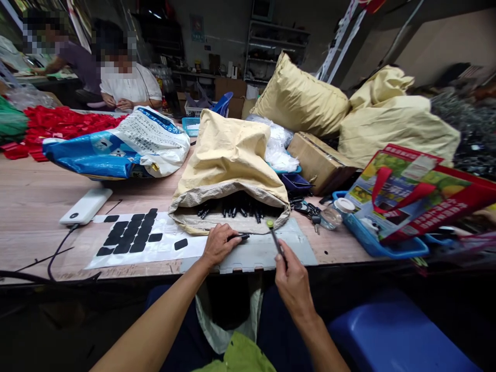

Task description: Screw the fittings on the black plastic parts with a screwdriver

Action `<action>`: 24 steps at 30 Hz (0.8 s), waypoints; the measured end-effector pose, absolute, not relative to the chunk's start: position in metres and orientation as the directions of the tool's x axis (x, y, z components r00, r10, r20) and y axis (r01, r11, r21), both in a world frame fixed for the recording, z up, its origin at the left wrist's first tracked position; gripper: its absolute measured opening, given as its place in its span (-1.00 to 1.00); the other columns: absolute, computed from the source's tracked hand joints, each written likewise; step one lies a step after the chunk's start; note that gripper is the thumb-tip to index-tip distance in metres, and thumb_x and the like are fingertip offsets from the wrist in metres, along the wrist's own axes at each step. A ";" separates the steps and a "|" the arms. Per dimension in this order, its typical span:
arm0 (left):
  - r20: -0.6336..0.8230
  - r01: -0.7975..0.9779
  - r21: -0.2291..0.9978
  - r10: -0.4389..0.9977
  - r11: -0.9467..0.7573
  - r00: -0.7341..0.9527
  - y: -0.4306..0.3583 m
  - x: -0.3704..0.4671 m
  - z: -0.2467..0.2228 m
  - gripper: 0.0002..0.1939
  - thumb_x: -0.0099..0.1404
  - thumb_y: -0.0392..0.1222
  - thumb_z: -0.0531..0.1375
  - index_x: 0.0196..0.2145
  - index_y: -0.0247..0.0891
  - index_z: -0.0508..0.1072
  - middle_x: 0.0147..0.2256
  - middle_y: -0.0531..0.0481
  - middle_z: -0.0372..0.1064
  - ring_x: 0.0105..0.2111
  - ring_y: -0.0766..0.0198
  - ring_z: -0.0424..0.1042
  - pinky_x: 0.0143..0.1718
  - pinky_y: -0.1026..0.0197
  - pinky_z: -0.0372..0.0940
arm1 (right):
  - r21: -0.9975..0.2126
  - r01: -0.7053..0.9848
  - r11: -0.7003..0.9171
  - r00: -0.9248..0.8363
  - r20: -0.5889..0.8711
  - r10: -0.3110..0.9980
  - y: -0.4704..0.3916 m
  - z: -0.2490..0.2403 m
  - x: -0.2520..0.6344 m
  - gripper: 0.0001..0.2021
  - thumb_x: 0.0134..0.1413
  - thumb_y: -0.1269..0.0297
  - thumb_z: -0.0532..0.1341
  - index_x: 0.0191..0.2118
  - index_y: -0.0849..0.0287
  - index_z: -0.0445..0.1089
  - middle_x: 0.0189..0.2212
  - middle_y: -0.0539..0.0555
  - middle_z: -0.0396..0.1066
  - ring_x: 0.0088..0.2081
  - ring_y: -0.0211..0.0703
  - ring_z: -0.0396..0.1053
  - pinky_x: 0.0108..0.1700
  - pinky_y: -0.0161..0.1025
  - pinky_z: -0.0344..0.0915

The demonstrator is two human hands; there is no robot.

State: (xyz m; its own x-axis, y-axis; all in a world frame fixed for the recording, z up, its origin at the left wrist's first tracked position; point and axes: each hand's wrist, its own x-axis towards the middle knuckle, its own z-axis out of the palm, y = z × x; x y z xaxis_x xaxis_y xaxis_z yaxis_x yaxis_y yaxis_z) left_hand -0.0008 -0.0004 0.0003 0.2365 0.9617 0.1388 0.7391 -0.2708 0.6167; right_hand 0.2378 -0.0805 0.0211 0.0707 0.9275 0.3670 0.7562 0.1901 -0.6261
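Note:
My left hand (221, 243) is closed around a small black cylindrical part (244, 236), pressed low over the grey board (294, 245) at the table's front edge. My right hand (291, 273) grips a slim dark-handled mallet (276, 240); its round yellow-green head points away from me, right of the black part and apart from it. Just beyond both hands lies a beige sack (228, 155), its mouth facing me, with several black parts (234, 211) inside. Left of my left hand is a white sheet (155, 248) bearing rows of black rounded stickers (135, 227).
On the left are a white power bank (86, 205) with a cable, a blue-white bag (116, 150) and red pieces (70, 124). A blue tray (372, 243) with a shopping bag (418, 191), keys (316, 222) and a wooden block (320, 157) stand right. Two people sit beyond.

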 end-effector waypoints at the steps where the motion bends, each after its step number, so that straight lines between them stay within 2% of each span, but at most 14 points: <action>1: 0.135 0.740 0.613 0.960 -0.276 0.246 0.000 -0.001 0.001 -0.76 0.42 0.00 0.16 -0.18 -0.09 0.60 -0.23 0.00 0.45 -0.12 0.12 0.30 -0.09 0.06 0.09 | -0.594 0.793 0.133 0.118 0.365 0.924 -0.076 0.025 0.249 -0.55 0.31 0.32 0.04 0.24 0.23 0.35 0.12 0.25 0.45 0.12 0.01 0.42 0.18 -0.09 0.36; 5: 0.136 0.764 0.576 0.955 -0.292 0.263 0.000 -0.002 0.001 -0.64 0.51 -0.02 0.00 -0.25 -0.15 0.55 -0.22 0.00 0.43 -0.15 0.15 0.27 -0.09 0.07 0.08 | -0.365 0.907 -0.208 0.301 0.220 0.928 -0.060 0.034 0.290 -0.54 0.26 0.40 0.04 0.22 0.20 0.39 -0.02 0.26 0.47 -0.08 0.07 0.48 -0.05 -0.09 0.39; 8: 0.135 0.784 0.543 0.952 -0.303 0.274 0.001 -0.002 0.000 -0.58 0.54 -0.03 -0.05 -0.33 -0.18 0.50 -0.25 0.00 0.42 -0.17 0.16 0.26 -0.11 0.08 0.08 | -0.219 0.906 -0.363 0.391 0.099 0.915 -0.052 0.034 0.303 -0.53 0.31 0.40 0.01 0.26 0.12 0.36 -0.04 0.24 0.44 -0.15 0.02 0.48 -0.16 -0.14 0.34; 13: 0.137 0.788 0.535 0.952 -0.305 0.275 0.001 -0.002 -0.001 -0.55 0.55 -0.04 -0.08 -0.37 -0.19 0.48 -0.27 0.01 0.42 -0.18 0.16 0.26 -0.12 0.09 0.07 | -0.113 0.912 -0.394 0.404 0.088 0.910 -0.039 0.032 0.296 -0.52 0.34 0.41 -0.03 0.30 0.09 0.30 -0.07 0.23 0.38 -0.03 0.05 0.41 -0.15 -0.16 0.30; 18: 0.142 0.783 0.543 0.952 -0.304 0.271 0.001 -0.002 -0.001 -0.55 0.55 -0.04 -0.08 -0.38 -0.20 0.46 -0.28 0.02 0.42 -0.19 0.17 0.26 -0.12 0.09 0.06 | -0.077 0.915 -0.397 0.403 0.083 0.912 -0.017 0.030 0.291 -0.53 0.33 0.42 -0.02 0.28 0.06 0.32 -0.02 0.26 0.33 -0.07 0.02 0.40 -0.17 -0.17 0.27; 24: 0.140 0.778 0.552 0.953 -0.299 0.267 0.000 -0.001 -0.001 -0.56 0.55 -0.04 -0.07 -0.39 -0.22 0.46 -0.31 0.01 0.41 -0.20 0.17 0.26 -0.13 0.09 0.06 | -0.021 0.928 -0.372 0.371 0.157 0.915 0.002 0.022 0.286 -0.57 0.31 0.41 0.02 0.22 0.15 0.36 -0.02 0.31 0.35 0.01 0.11 0.31 -0.09 -0.09 0.22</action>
